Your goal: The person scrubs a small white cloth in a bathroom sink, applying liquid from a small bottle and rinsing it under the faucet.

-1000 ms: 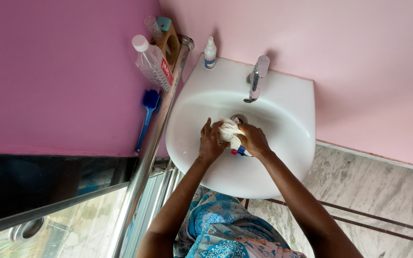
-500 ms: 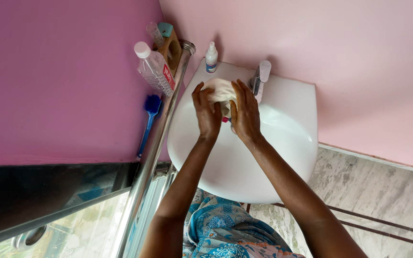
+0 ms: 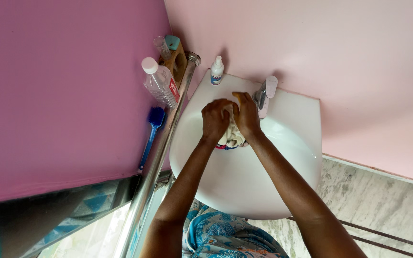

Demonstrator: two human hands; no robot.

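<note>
While both hands squeeze a bunched cloth [image 3: 232, 136] over a white sink [image 3: 244, 186]: bathroom corner, seen from above.
Left to right: blue brush [image 3: 152, 125] against the purple wall; clear plastic bottle [image 3: 160, 83] with white cap; wooden holder [image 3: 177, 56]; small white spray bottle [image 3: 216, 70] on the sink rim; left hand [image 3: 216, 119] closed on the cloth; right hand [image 3: 246, 117] closed on it too, touching the left; chrome tap [image 3: 265, 96] just beside the right hand. Cloth hangs above the basin, between both hands.
</note>
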